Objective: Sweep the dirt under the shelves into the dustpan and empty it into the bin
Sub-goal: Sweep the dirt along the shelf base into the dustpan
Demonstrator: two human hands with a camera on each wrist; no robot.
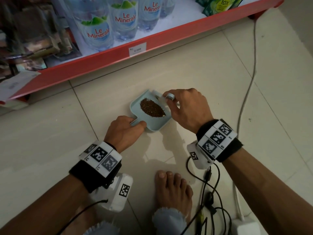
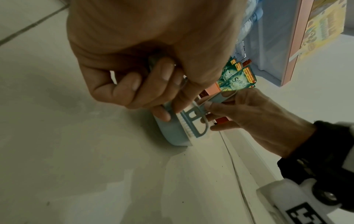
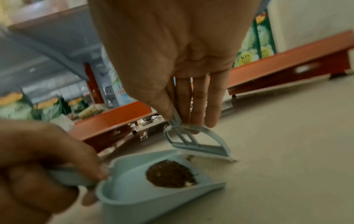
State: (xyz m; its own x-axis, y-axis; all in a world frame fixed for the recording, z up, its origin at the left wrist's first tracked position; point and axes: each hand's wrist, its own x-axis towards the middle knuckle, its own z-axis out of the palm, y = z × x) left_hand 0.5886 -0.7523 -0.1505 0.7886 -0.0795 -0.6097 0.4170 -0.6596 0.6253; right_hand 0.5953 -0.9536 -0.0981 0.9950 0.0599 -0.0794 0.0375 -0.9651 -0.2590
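Observation:
A small pale-blue dustpan [image 1: 153, 123] lies on the tiled floor in front of the red shelf, with a dark brown heap of dirt [image 1: 152, 108] inside it. My left hand [image 1: 124, 131] grips the dustpan's short handle [image 3: 70, 178] from the near left. My right hand [image 1: 184, 106] pinches the handle of a small pale-blue brush [image 3: 201, 146] between thumb and fingers. The brush's white bristles rest at the dustpan's open lip. The left wrist view shows the brush [image 2: 193, 121] against the dustpan [image 2: 172, 133] from the side.
The red bottom shelf [image 1: 108, 55] runs across the top, holding water bottles [image 1: 94, 29] and green packets [image 1: 218, 5]. A grey cable [image 1: 249, 78] trails down the right side to a white power adapter [image 1: 245, 228]. My bare foot [image 1: 174, 190] stands just behind the dustpan.

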